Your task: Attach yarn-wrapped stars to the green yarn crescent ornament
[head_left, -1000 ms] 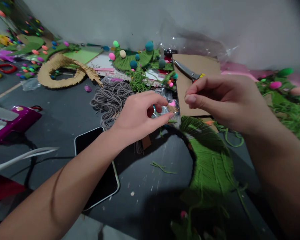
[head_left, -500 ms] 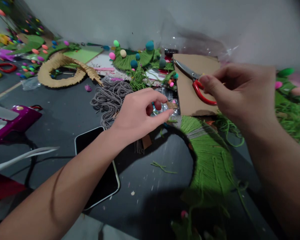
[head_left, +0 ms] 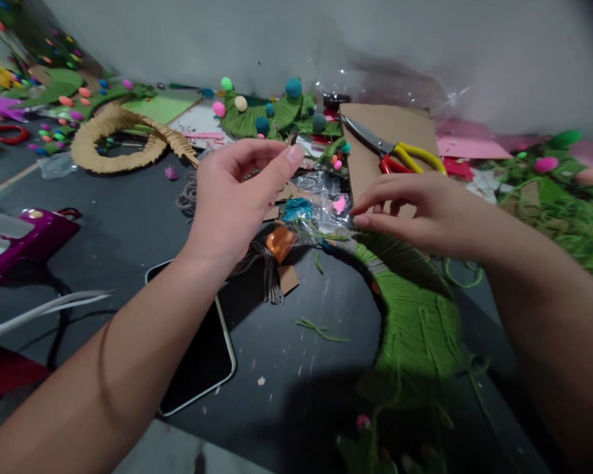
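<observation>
My left hand [head_left: 242,191] is raised over the table, pinching a small brown cardboard piece [head_left: 291,138] between thumb and fingers; only its edge shows. My right hand [head_left: 415,210] is lowered over the top of a ring wrapped in green yarn [head_left: 420,316]. Its thumb and index finger stretch left, slightly apart, at the edge of a clear plastic packet [head_left: 338,205]; whether they touch it I cannot tell. Behind that hand, scissors [head_left: 383,145] with red and yellow handles lie on a cardboard sheet [head_left: 415,122].
A phone [head_left: 202,355] lies under my left forearm. Grey cord [head_left: 271,276] and an orange wrapper [head_left: 280,243] are near the middle. A paper-wrapped ring [head_left: 86,145] sits at the back left, a purple tool [head_left: 44,237] at left. Green yarn [head_left: 568,230] is heaped at right.
My right hand has let go of the scissors, leaving them on the cardboard, and moved down and left to the packets. My left hand has moved up and left with the cardboard piece.
</observation>
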Available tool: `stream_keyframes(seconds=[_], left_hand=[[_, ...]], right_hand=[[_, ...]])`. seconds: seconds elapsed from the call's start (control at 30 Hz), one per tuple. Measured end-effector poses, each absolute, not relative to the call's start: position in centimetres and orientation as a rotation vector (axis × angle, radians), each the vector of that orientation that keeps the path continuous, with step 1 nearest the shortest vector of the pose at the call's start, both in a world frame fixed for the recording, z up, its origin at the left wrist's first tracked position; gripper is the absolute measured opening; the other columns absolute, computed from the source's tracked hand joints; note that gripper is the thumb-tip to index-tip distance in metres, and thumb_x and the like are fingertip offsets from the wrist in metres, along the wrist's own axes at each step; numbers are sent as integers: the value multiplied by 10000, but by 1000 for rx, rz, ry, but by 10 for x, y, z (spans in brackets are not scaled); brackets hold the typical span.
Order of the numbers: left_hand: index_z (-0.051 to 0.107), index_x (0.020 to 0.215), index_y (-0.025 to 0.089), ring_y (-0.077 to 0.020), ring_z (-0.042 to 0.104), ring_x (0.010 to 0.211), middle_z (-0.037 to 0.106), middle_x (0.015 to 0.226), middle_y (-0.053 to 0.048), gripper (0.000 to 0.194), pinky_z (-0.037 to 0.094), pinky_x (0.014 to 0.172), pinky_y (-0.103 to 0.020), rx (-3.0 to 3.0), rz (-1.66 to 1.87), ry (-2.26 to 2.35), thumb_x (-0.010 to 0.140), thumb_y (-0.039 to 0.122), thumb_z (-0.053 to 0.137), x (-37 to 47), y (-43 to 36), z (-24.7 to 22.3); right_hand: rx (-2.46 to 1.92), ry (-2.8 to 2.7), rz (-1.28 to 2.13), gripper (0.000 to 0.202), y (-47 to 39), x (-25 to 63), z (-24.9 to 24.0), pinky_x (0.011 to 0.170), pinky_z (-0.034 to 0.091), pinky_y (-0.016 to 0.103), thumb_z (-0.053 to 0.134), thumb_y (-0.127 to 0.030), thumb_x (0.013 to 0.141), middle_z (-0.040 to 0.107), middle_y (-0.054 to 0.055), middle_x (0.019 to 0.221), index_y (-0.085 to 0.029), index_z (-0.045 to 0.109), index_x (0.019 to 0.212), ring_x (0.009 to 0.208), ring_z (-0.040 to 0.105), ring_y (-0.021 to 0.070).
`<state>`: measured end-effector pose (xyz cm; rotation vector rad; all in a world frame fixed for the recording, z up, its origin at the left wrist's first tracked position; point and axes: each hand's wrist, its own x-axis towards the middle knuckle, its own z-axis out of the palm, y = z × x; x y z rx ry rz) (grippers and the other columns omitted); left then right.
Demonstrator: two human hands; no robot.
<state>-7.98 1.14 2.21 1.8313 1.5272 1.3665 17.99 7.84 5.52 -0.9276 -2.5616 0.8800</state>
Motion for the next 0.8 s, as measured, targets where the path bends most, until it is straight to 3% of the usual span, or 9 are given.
stream_keyframes(seconds=[0.1, 0.17, 0.33, 0.4, 0.6, 0.8], left_hand=[[639, 1085, 268, -77, 394, 678, 590, 884, 22, 268, 331, 582, -334, 1480, 1515, 1526, 1003, 513, 709, -80, 13, 24], [626, 1082, 263, -66, 378, 667, 571, 877, 30, 255, 336, 588, -326, 1404, 1494, 1510, 992, 476, 734, -81, 15, 25], [612, 1200, 235, -82, 487, 747, 656, 987, 4, 437, 360, 581, -308, 1435, 1424, 1556, 967, 588, 721, -86, 18, 20], [635, 1224, 222, -112, 560, 824, 693, 1063, -20, 478, 396, 586, -300, 1422, 1457, 1569, 917, 559, 781, -86, 18, 18], [718, 1166, 223, -178, 681, 941, 734, 1120, -53, 287, 532, 667, -306, 1584, 1454, 1602, 882, 240, 755, -77, 12, 22], [793, 922, 219, -153, 658, 764, 762, 893, -24, 85, 515, 648, -300, 1977, 1018, 1452, 877, 216, 722, -63, 1, 24]], right_hand=[[-992, -2528, 876, 394, 75, 172, 49, 665, 454, 363, 760, -594, 881, 730, 76, 892, -217, 785, 992, 768, 608, 200], [-1061, -2511, 829, 448, 75, 168, 44, 655, 448, 366, 770, -636, 853, 714, 79, 863, -206, 779, 978, 751, 603, 207], [-1091, -2566, 814, 460, 76, 164, 38, 620, 429, 348, 792, -650, 822, 693, 68, 828, -207, 750, 938, 726, 593, 198], [-1110, -2546, 842, 460, 76, 165, 42, 601, 421, 346, 790, -654, 828, 689, 63, 809, -210, 752, 942, 698, 576, 187], [-1086, -2455, 925, 434, 73, 173, 60, 567, 404, 344, 737, -631, 901, 702, 56, 798, -207, 784, 981, 666, 570, 169], [-874, -2589, 987, 358, 75, 181, 63, 651, 456, 346, 747, -572, 905, 735, 43, 880, -236, 792, 1019, 759, 613, 180]])
